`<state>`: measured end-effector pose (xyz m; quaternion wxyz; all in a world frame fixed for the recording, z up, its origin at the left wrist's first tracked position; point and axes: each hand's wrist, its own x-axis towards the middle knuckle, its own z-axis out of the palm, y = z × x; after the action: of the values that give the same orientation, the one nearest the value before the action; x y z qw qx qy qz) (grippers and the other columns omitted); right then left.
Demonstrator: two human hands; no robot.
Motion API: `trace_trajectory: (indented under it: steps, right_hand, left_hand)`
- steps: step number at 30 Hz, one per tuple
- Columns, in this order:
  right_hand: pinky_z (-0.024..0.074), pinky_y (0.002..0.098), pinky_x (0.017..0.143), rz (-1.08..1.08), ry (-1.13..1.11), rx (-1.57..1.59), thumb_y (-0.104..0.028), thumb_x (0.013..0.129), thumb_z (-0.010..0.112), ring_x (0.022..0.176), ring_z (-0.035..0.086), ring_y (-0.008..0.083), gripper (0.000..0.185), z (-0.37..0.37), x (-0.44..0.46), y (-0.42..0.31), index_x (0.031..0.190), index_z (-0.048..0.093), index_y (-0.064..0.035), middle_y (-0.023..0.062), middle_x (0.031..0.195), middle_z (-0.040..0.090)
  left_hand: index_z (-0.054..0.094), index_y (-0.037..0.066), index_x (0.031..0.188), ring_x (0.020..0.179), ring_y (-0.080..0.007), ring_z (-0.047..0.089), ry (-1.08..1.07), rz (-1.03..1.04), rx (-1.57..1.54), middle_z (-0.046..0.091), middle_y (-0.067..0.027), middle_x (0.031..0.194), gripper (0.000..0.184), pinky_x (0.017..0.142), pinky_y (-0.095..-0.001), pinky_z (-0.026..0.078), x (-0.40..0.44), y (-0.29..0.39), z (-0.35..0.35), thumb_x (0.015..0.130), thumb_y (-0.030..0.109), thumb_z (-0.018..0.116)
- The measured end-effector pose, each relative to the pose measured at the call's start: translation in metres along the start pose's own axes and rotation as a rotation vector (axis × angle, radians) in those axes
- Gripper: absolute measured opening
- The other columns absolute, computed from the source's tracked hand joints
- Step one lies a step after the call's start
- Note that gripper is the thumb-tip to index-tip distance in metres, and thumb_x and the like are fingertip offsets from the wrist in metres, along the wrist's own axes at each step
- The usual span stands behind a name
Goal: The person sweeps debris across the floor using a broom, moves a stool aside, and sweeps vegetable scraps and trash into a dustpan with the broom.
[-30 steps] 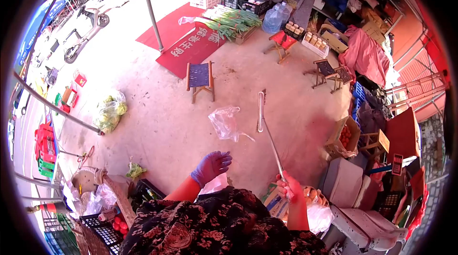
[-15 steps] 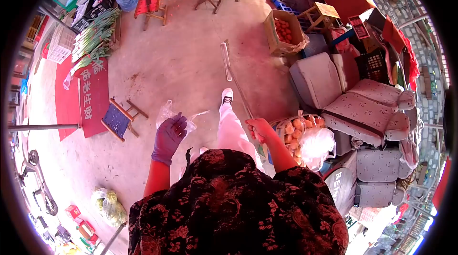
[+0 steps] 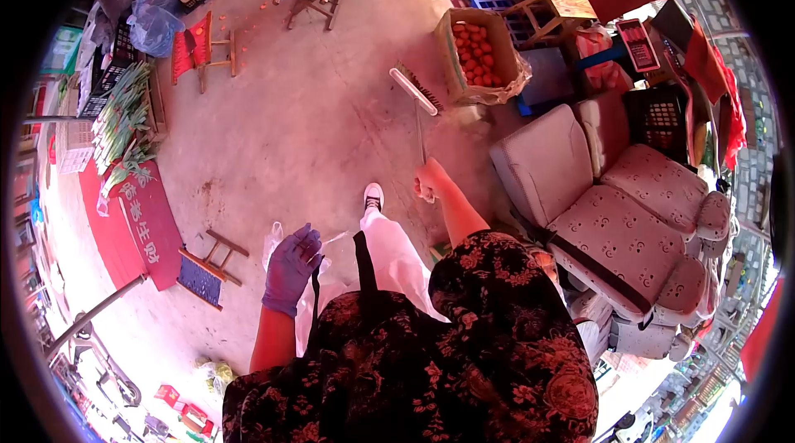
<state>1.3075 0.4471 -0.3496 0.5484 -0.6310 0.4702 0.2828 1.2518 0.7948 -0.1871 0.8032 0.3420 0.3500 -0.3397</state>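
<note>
The gloved left hand (image 3: 288,273) was held out with its fingers loosely bent and nothing visible in it, beside a plastic bag (image 3: 272,241) on the floor. The broom (image 3: 414,90) had its head angled near the cardboard box (image 3: 507,93) of red produce; floor contact couldn't be told. The right hand (image 3: 436,183) was clamped on its handle. Good handling called for a firm grip, flat bristles and clearance from the box.
</note>
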Motion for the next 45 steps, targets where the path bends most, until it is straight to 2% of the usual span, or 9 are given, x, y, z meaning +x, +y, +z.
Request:
trace_trajectory:
  steps: [4,10,11,16,27,31,36,41,45]
  right_hand:
    - [0.0408,0.04,0.034,0.07,-0.157,-0.218,0.0,0.074,0.048,0.045,0.054,0.0246,0.009,0.011,0.091,-0.004,0.077,0.049,0.0076,0.0165,0.055,0.051]
    - [0.0425,0.0405,0.035,0.119,-0.162,-0.307,-0.001,0.08,0.04,0.046,0.055,0.0253,0.041,0.105,-0.008,0.01,0.12,0.037,0.0064,0.0165,0.06,0.053]
    - [0.0434,0.0394,0.037,0.182,-0.351,-0.383,-0.003,0.081,0.038,0.046,0.054,0.0246,0.042,0.123,0.006,0.036,0.122,0.032,0.0047,0.0147,0.061,0.053]
    - [0.0399,0.0331,0.038,0.112,-0.816,-0.283,-0.011,0.082,0.049,0.045,0.05,0.0187,0.018,0.141,0.018,-0.009,0.098,0.047,-0.0022,0.0074,0.064,0.05]
    - [0.0318,0.0335,0.029,-0.26,-0.285,-0.391,-0.011,0.079,0.049,0.035,0.046,0.0174,0.016,0.202,0.04,-0.246,0.094,0.046,-0.0061,0.006,0.055,0.044]
    - [0.0315,0.0344,0.029,-0.126,-0.24,-0.233,-0.004,0.074,0.046,0.036,0.047,0.0207,0.004,0.266,0.113,-0.321,0.071,0.047,-0.0018,0.0112,0.055,0.049]
    - [0.0297,0.0347,0.028,0.025,-0.256,-0.29,-0.006,0.076,0.045,0.035,0.044,0.0206,0.009,0.359,0.115,-0.31,0.068,0.047,-0.0021,0.0147,0.059,0.051]
    - [0.034,0.0316,0.032,0.28,-0.727,-0.136,-0.008,0.083,0.048,0.04,0.043,0.0171,0.007,0.366,0.059,-0.35,0.078,0.045,-0.0035,0.0076,0.058,0.045]
    - [0.0326,0.0246,0.033,0.668,-0.875,0.376,-0.017,0.087,0.051,0.042,0.041,0.0089,0.015,0.364,0.049,-0.401,0.077,0.043,-0.0089,0.0013,0.062,0.046]
  left_hand:
    - [0.053,0.006,0.119,0.097,-0.0181,0.056,-0.014,-0.039,0.029,0.058,-0.0066,0.108,0.036,0.082,-0.0312,0.045,0.039,0.019,0.023,0.09,0.024,0.044]
    - [0.051,0.005,0.121,0.094,-0.017,0.057,0.079,-0.094,0.02,0.058,-0.0073,0.107,0.037,0.081,-0.0334,0.046,0.061,0.029,0.007,0.089,0.024,0.045]
    - [0.051,0.004,0.12,0.093,-0.0167,0.057,0.02,-0.094,0.005,0.059,-0.0072,0.105,0.036,0.08,-0.0327,0.047,0.065,0.03,0.001,0.09,0.023,0.043]
    - [0.049,0.003,0.122,0.092,-0.0169,0.057,0.004,-0.094,-0.039,0.059,-0.0072,0.104,0.037,0.08,-0.0304,0.046,0.082,0.052,0.003,0.092,0.023,0.039]
    - [0.055,0.007,0.114,0.09,-0.0138,0.057,-0.03,-0.062,-0.252,0.06,-0.0042,0.101,0.03,0.077,-0.0283,0.045,0.138,0.204,-0.046,0.089,0.022,0.047]
    - [0.054,0.008,0.116,0.092,-0.0131,0.056,-0.029,0.053,-0.223,0.059,-0.004,0.102,0.032,0.079,-0.0273,0.044,0.147,0.281,-0.071,0.089,0.024,0.045]
    - [0.05,0.006,0.12,0.094,-0.0157,0.055,0.069,0.132,-0.254,0.058,-0.0053,0.104,0.036,0.082,-0.0288,0.043,0.142,0.363,-0.114,0.09,0.023,0.04]
    - [0.054,0.006,0.115,0.091,-0.0163,0.056,0.134,0.148,-0.338,0.059,-0.0056,0.101,0.033,0.08,-0.0289,0.044,0.156,0.412,-0.134,0.088,0.023,0.045]
    - [0.056,0.006,0.112,0.089,-0.0152,0.057,0.082,0.168,-0.35,0.06,-0.0048,0.099,0.031,0.078,-0.028,0.045,0.174,0.442,-0.122,0.088,0.023,0.046]
